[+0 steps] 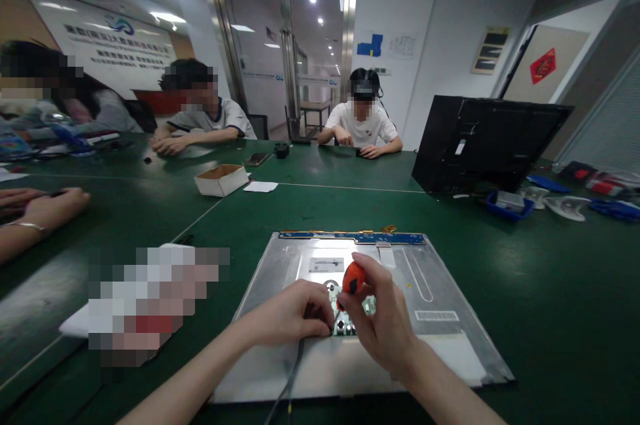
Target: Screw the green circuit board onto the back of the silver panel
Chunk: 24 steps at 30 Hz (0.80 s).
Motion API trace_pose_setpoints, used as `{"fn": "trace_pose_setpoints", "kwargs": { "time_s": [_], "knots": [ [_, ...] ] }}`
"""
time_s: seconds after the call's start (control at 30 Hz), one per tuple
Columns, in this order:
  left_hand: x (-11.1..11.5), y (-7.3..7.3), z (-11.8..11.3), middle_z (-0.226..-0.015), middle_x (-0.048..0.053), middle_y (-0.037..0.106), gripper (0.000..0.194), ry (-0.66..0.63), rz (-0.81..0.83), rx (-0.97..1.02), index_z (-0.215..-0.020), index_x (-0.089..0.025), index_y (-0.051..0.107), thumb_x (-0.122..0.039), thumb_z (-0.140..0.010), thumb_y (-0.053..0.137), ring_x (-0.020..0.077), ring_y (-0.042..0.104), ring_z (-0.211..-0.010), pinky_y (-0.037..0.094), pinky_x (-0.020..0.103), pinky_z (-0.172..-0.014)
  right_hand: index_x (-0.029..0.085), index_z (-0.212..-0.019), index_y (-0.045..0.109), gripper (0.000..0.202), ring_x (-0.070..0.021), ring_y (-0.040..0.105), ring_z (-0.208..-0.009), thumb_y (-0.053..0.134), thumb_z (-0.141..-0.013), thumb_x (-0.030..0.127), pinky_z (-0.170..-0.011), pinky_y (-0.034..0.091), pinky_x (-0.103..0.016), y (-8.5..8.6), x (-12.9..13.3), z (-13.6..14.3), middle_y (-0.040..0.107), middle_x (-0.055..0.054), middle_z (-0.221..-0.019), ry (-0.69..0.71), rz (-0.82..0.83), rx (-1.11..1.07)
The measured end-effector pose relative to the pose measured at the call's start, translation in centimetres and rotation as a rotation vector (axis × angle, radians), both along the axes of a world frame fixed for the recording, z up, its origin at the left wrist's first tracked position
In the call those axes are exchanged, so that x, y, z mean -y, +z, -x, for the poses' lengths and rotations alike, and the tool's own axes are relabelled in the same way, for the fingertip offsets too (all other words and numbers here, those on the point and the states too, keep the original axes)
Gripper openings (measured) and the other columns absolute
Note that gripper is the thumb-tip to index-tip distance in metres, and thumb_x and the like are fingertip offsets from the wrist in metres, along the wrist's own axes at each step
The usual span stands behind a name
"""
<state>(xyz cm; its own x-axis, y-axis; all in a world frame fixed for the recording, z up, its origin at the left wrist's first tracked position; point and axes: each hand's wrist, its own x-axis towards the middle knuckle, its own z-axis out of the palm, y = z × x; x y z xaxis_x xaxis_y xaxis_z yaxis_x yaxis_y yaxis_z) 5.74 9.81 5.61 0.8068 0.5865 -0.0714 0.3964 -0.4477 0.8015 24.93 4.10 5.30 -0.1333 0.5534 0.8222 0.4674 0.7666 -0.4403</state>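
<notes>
A flat silver display panel point(360, 371) lies on the green table, with a blue circuit strip point(325, 237) along its far edge. My right hand point(385, 318) grips the orange-and-black handle of a screwdriver point(354, 277), its tip pointing down at a small green circuit board point(345, 326) on the panel. My left hand point(295, 311) is closed at the board's left side, fingertips pressed together; what they hold is hidden. From beneath that hand a dark cable point(293, 371) runs toward the near edge of the panel.
A black monitor point(480, 145) stands at the right, beside a blue tray point(510, 206). An open white box point(221, 180) and white paper point(261, 186) sit left of centre. Several people sit around the table; a co-worker's hands point(55, 208) are at the left.
</notes>
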Motion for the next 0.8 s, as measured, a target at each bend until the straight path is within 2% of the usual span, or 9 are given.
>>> {"fn": "trace_pose_setpoints", "kwargs": {
  "time_s": [0.1, 0.2, 0.33, 0.57, 0.8],
  "knots": [
    [-0.16, -0.21, -0.03, -0.08, 0.0, 0.062, 0.001, -0.012, -0.003, 0.012, -0.077, -0.017, 0.071, -0.018, -0.077, 0.071, 0.0156, 0.056, -0.075, 0.042, 0.026, -0.065, 0.027, -0.15, 0.027, 0.055, -0.0164, 0.06, -0.062, 0.047, -0.098, 0.022, -0.055, 0.057, -0.03, 0.56, 0.45, 0.02, 0.067, -0.007, -0.098, 0.03, -0.013, 0.062],
    [-0.15, -0.2, -0.03, -0.079, 0.0, 0.061, 0.006, -0.014, -0.008, 0.005, -0.077, -0.018, 0.07, -0.023, -0.08, 0.072, 0.0156, 0.055, -0.074, 0.042, 0.025, -0.064, 0.024, -0.153, 0.024, 0.06, -0.0196, 0.064, -0.071, 0.045, -0.097, 0.019, -0.062, 0.059, -0.034, 0.79, 0.73, 0.04, 0.067, -0.01, -0.105, 0.02, -0.031, 0.091],
    [0.0, 0.12, -0.05, -0.08, 0.0, 0.062, 0.004, -0.008, 0.001, -0.007, -0.08, -0.018, 0.071, -0.022, -0.08, 0.072, 0.0157, 0.056, -0.075, 0.042, 0.025, -0.064, 0.024, -0.151, 0.025, 0.057, -0.0182, 0.063, -0.065, 0.044, -0.098, 0.019, -0.056, 0.056, -0.032, 0.66, 0.58, 0.15, 0.068, -0.008, -0.098, 0.011, -0.029, 0.095],
    [0.02, 0.41, -0.08, -0.079, -0.001, 0.06, 0.007, -0.011, 0.048, 0.004, -0.075, -0.017, 0.067, -0.021, -0.081, 0.069, 0.015, 0.056, -0.074, 0.043, 0.025, -0.063, 0.029, -0.145, 0.029, 0.046, -0.0164, 0.06, -0.061, 0.045, -0.102, 0.029, -0.052, 0.052, -0.028, 0.66, -0.06, 0.41, 0.065, -0.003, -0.089, -0.024, -0.067, 0.087],
    [0.02, 0.28, -0.04, -0.083, -0.001, 0.061, 0.004, -0.007, 0.028, -0.007, -0.079, -0.017, 0.067, -0.019, -0.082, 0.07, 0.0148, 0.056, -0.075, 0.042, 0.025, -0.065, 0.024, -0.15, 0.026, 0.053, -0.018, 0.062, -0.064, 0.044, -0.1, 0.024, -0.054, 0.054, -0.031, 0.64, 0.16, 0.15, 0.068, -0.007, -0.094, 0.007, -0.044, 0.118]
  ]
}}
